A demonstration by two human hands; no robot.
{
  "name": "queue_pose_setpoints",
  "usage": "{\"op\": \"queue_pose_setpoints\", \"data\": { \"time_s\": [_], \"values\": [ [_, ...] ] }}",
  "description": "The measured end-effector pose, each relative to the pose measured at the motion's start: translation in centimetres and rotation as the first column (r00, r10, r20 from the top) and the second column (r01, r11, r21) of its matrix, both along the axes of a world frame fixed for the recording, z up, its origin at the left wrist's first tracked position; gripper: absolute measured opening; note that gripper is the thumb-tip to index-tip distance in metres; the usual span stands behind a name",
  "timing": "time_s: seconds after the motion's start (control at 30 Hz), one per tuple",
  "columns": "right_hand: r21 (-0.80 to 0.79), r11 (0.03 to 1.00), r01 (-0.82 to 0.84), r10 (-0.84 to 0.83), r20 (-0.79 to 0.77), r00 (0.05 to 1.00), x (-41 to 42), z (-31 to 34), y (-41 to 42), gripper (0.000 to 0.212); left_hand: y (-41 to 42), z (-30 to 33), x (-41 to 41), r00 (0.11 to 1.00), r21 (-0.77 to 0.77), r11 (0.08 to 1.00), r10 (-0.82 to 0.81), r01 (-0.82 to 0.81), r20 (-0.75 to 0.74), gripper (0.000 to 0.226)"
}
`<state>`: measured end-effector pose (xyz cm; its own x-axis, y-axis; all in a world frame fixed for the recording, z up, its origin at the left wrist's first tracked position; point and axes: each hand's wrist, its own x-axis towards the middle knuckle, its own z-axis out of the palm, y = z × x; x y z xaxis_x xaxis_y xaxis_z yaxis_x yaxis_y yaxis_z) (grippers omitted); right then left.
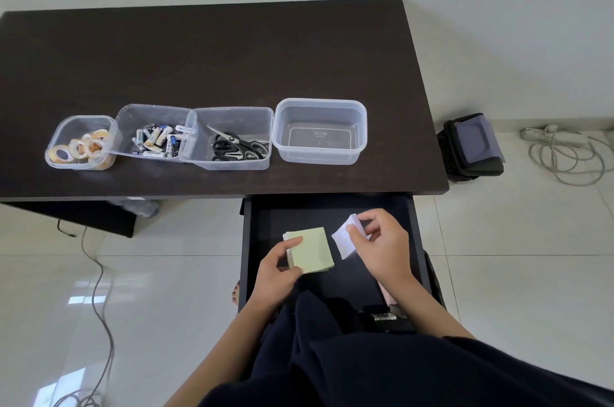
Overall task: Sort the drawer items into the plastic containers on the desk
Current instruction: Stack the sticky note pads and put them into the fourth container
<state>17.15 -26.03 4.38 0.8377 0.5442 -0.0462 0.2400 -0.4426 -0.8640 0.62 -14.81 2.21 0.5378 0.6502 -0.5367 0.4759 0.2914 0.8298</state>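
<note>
The dark drawer [259,227] is pulled out below the desk's front edge. Over it, my left hand [275,268] grips a pale green pad of sticky notes [314,250] by its left edge. My right hand [382,245] pinches a pale pink-white pad of notes [342,240] beside it. On the desk stand clear plastic containers in a row: one with tape rolls [81,144], one with batteries [154,139], one with scissors [232,146], and an empty one [320,129] at the right end.
The dark desk [206,54] has bare surface behind the containers. A pink item [387,297] and a metal clip [383,317] lie near the drawer's front. A black bag [471,147] and coiled white cable [564,154] sit on the floor at right; a grey cable [99,290] runs at left.
</note>
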Motion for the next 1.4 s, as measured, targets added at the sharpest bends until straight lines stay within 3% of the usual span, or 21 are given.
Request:
{"op": "queue_pose_setpoints", "data": {
  "time_s": [0.2,0.37,0.43,0.57,0.67,0.83,1.07,1.3,1.4],
  "values": [
    [-0.11,0.971,-0.214,0.214,-0.011,0.977,-1.5,0.2,2.3,0.013,-0.8,1.4,0.9,0.995,0.077,0.993,-0.097,0.094,0.037,0.055],
    [-0.032,0.945,-0.325,0.289,-0.378,0.879,-2.0,-0.3,3.0,0.03,-0.8,1.2,0.5,0.994,-0.008,0.997,-0.077,0.078,0.082,0.055],
    [-0.046,0.947,-0.319,0.271,-0.42,0.866,-1.8,-0.7,3.1,0.036,-0.7,1.0,0.2,0.994,-0.058,0.997,-0.039,0.045,0.098,0.054],
    [-0.302,0.882,-0.362,0.322,-0.175,0.93,-1.4,-1.0,2.9,0.037,-0.5,0.3,-0.2,0.994,-0.095,0.995,-0.023,0.033,0.105,0.056],
    [-0.434,0.827,-0.357,0.381,-0.033,0.924,-1.2,-1.1,2.8,0.04,-0.4,-0.1,-0.4,0.992,-0.135,0.991,0.01,0.006,0.123,0.056],
    [-0.304,0.89,-0.341,0.318,-0.124,0.94,-1.1,-1.8,2.2,0.042,-0.3,0.1,-0.3,0.987,-0.142,0.99,0.047,-0.025,0.156,0.058],
    [-0.173,0.944,-0.28,0.278,-0.036,0.96,-1.7,-2.1,2.0,0.026,-0.1,0.1,-0.2,0.981,-0.141,0.99,0.045,-0.019,0.19,0.062],
    [-0.073,0.948,-0.31,0.309,-0.027,0.951,-2.3,-2.8,2.1,0.033,0.0,-0.1,-0.2,0.971,-0.114,0.993,-0.014,0.042,0.239,0.067],
    [-0.022,0.968,-0.248,0.244,-0.124,0.962,-2.6,-3.1,2.0,0.035,0.1,-0.3,-0.3,0.969,-0.095,0.994,-0.033,0.058,0.246,0.066]
  ]
}}
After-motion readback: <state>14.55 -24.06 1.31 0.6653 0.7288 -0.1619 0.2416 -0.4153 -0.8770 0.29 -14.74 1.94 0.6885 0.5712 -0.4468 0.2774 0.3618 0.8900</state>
